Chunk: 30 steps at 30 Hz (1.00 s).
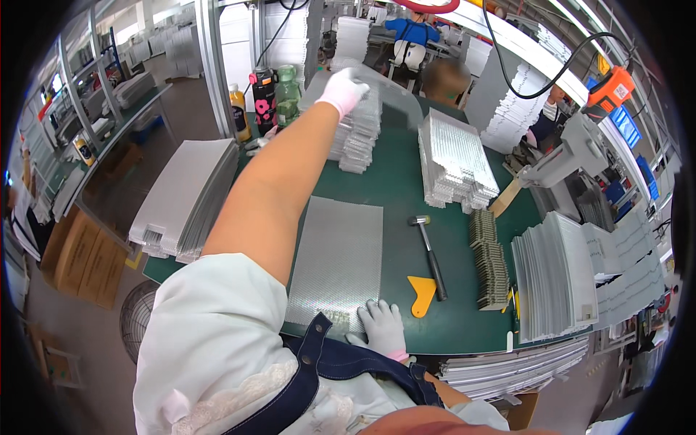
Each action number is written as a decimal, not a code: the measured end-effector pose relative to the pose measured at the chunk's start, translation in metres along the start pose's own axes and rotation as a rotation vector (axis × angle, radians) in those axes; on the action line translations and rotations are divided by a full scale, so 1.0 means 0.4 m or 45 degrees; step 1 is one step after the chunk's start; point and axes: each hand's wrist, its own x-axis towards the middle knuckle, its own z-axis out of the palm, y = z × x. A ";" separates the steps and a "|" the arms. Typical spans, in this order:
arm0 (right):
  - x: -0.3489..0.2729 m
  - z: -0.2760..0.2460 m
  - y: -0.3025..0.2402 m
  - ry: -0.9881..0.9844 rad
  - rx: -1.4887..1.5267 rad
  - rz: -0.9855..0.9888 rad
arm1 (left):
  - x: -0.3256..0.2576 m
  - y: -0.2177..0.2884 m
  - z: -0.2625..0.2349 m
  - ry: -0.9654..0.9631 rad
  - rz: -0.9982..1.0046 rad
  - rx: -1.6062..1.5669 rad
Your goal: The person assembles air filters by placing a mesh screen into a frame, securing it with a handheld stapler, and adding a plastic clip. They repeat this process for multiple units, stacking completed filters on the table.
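My left hand (344, 91), in a white glove with a pink cuff, reaches far over the bench to a stack of translucent plastic sheets (355, 141). Its fingers are closed at a clear sheet (399, 101) that spreads out to both sides over the stack. On the near edge of the bench, my gloved right hand (383, 330) lies flat with fingers apart, touching the near right corner of a silvery textured panel (337, 254). Right of that panel lie a black-handled hammer (429, 257) and a yellow plastic scraper (421, 296).
White panels (185, 188) are stacked at the left, bubble-textured silver sheets (457, 156) at the back right. Small metallic strips (489, 261) stand in a row before upright panels (554, 275). Bottles (287, 94) stand at the back; an orange-black device (610, 93) hangs upper right.
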 end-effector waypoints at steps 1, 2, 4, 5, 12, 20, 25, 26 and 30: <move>-0.004 0.002 0.003 0.006 0.010 -0.003 | -0.011 0.035 -0.014 -0.134 0.128 0.165; -0.003 0.001 0.003 0.000 0.021 -0.018 | -0.018 0.058 -0.012 -0.214 0.357 0.404; 0.008 -0.014 -0.007 -0.032 0.007 -0.032 | -0.035 0.069 0.033 -0.241 0.314 0.355; 0.006 -0.009 -0.007 -0.006 -0.009 -0.030 | -0.042 0.116 0.062 -0.242 -0.075 -0.104; 0.004 -0.014 -0.011 0.021 0.049 -0.047 | -0.113 0.159 0.019 -0.142 -0.477 -1.588; -0.048 0.002 0.087 0.642 1.234 0.461 | -0.579 0.262 -0.226 -0.545 -0.532 -1.528; 0.043 -0.226 0.064 0.544 2.227 0.318 | -0.831 0.265 -0.328 -0.564 -0.616 -0.766; 0.059 -0.246 0.046 0.500 1.887 0.254 | -0.886 0.286 -0.349 -0.581 -0.690 -0.555; 0.053 -0.191 -0.041 0.437 0.742 0.712 | -0.989 0.319 -0.347 -0.318 -0.706 -0.168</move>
